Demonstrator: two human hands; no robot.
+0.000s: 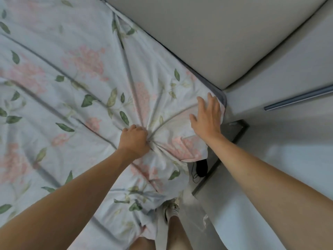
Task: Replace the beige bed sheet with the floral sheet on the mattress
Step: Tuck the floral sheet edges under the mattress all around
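At the bottom edge, a bare leg and a pale shoe (172, 209) are seen on the floor beside the bed, partly covered by the hanging edge of the floral sheet (72, 73). The sheet is spread over the mattress and drapes off its near corner. A bunch of the fabric is gripped in the left hand (134, 141), whose fingers are curled tightly round it, so that creases radiate outward from the fist. Just to the right, the right hand (207, 116) is laid flat on the sheet with fingers spread and straight, pressed on the cloth at the mattress corner (222, 98), where a grey edge is exposed. A dark object with a cord (200, 169) is seen below the sheet's edge. Farther off, a pale upholstered headboard (207, 33) is set against the sheet's far edge
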